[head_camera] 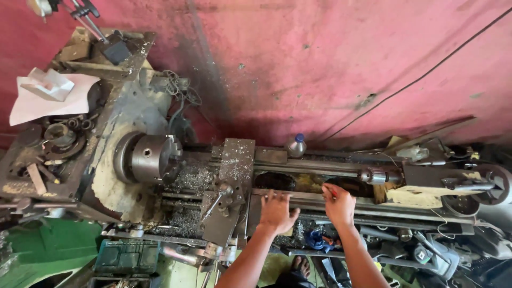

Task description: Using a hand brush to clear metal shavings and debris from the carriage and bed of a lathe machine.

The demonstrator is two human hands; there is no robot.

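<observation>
A metal lathe fills the view, its chuck (pixel 151 158) at the left and its tailstock with a drill chuck (pixel 375 175) at the right. My left hand (pixel 276 210) lies flat, fingers spread, on the lathe bed rail (pixel 304 198) just right of the carriage and tool post (pixel 226 194). My right hand (pixel 339 204) rests on the same rail further right, fingers curled around a small red-tipped thing that I cannot make out. Metal chips lie under the chuck and on the carriage.
A pink wall stands behind the lathe with a black cable across it. A plastic bottle (pixel 296 145) sits at the back of the bed. White paper (pixel 50 96) and loose parts lie on the headstock. A green crate (pixel 127 257) stands on the floor below.
</observation>
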